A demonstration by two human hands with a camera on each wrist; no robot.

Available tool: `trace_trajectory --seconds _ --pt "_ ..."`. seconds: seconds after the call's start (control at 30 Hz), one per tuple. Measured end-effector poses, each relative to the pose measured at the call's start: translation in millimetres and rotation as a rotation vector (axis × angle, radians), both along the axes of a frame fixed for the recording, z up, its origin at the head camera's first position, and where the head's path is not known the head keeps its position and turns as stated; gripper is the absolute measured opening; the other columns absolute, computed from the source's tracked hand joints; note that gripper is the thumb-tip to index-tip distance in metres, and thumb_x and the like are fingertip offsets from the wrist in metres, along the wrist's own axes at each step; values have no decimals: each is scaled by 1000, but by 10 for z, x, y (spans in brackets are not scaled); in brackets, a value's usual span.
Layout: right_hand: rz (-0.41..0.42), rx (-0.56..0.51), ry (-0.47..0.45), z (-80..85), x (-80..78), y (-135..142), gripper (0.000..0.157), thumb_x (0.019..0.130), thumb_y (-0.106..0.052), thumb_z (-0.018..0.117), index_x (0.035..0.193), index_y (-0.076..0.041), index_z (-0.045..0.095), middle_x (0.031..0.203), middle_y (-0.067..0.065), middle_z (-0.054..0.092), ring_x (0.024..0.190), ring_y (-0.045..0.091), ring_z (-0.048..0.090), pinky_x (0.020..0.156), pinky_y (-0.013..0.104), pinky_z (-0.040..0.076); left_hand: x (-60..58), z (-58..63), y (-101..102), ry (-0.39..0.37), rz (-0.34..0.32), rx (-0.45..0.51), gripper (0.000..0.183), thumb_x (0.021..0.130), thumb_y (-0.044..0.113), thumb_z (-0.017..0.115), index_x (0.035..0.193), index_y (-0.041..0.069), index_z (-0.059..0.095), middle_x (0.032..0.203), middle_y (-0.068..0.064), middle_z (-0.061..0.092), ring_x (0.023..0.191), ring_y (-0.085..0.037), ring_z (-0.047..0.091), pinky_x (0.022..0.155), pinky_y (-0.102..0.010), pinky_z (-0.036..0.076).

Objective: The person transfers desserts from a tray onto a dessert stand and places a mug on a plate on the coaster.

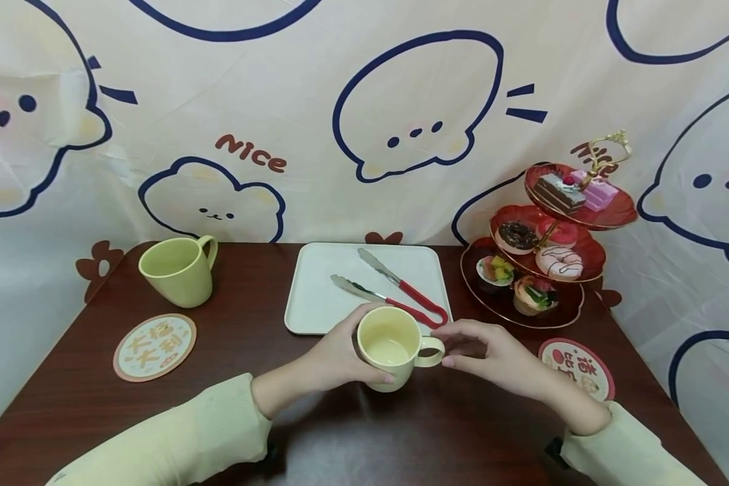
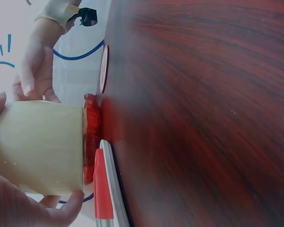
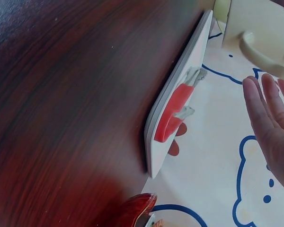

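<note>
My left hand (image 1: 344, 354) grips a pale yellow-green mug (image 1: 393, 379) around its side, holding it above the table. The mug is upright, its handle toward the right, and its visible inside looks empty. At the handle (image 3: 255, 56), the fingers of my right hand (image 1: 492, 354) are extended, not curled round it; in the head view the fingertips are at its edge, and whether they touch is hard to tell. In the left wrist view, the mug (image 2: 38, 146) sits between thumb and fingers.
Behind the mug lies a white tray (image 1: 306, 297) with red-handled tongs (image 1: 416, 297). At left stand a second mug (image 1: 185, 273) and a round coaster (image 1: 154, 347). At right are a three-tier dessert stand (image 1: 592, 260) and another coaster (image 1: 577, 368). A printed cloth (image 1: 316, 121) hangs behind.
</note>
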State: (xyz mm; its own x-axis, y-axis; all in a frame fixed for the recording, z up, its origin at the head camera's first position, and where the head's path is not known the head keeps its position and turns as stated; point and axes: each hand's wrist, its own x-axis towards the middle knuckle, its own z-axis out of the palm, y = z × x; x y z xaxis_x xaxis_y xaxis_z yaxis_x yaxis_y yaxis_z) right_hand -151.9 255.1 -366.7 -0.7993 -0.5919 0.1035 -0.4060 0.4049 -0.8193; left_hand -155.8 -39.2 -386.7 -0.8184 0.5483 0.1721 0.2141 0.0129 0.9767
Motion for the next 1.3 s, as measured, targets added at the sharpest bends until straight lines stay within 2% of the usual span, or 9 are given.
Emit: trace_trajectory --seconds 0.17,0.27,0.5,0.77,0.97,1.13,1.3 --pt "24 -7 2 7 3 -60 31 97 -13 73 127 -8 68 118 3 70 108 14 66 89 30 56 -5 -21 40 12 -5 -27 91 70 1 92 147 4 43 136 -9 56 121 -28 52 103 -45 45" --pt "29 12 19 4 -2 -89 23 97 -14 73 120 -10 71 114 -1 71 108 14 65 91 32 55 -3 -20 65 11 -19 -28 90 70 2 92 146 5 43 136 -8 56 121 -28 52 103 -47 45" --pt "-7 67 29 26 9 -94 6 98 -17 72 102 -16 76 94 -8 72 91 10 62 80 29 54 -5 -13 99 39 -50 0 89 69 2 92 145 5 45 136 -9 57 122 -31 52 103 -50 45" --pt "-67 88 53 96 100 -134 7 97 -16 73 102 -14 76 90 -10 70 84 9 61 73 26 53 -38 39 72 37 -79 -6 89 69 2 93 145 7 46 135 -7 58 122 -30 52 104 -48 45" --pt "-99 40 19 138 161 -174 9 96 -12 73 104 -9 76 92 -4 71 78 9 63 67 26 55 -70 83 23 57 -122 -8 90 70 1 92 146 8 45 136 -6 57 123 -30 52 104 -47 45" --pt "-107 -7 30 152 188 -211 10 96 -11 73 104 -6 76 92 -1 72 76 11 64 66 26 56 -79 95 -24 40 -131 -12 91 71 1 91 148 10 43 137 -7 56 124 -29 51 104 -47 46" --pt "-133 -10 23 162 190 -203 11 96 -11 72 106 -7 76 94 -1 73 77 13 68 70 29 58 -94 141 -58 -14 -133 -14 99 74 3 91 156 11 35 145 -10 49 127 -30 51 101 -43 50"
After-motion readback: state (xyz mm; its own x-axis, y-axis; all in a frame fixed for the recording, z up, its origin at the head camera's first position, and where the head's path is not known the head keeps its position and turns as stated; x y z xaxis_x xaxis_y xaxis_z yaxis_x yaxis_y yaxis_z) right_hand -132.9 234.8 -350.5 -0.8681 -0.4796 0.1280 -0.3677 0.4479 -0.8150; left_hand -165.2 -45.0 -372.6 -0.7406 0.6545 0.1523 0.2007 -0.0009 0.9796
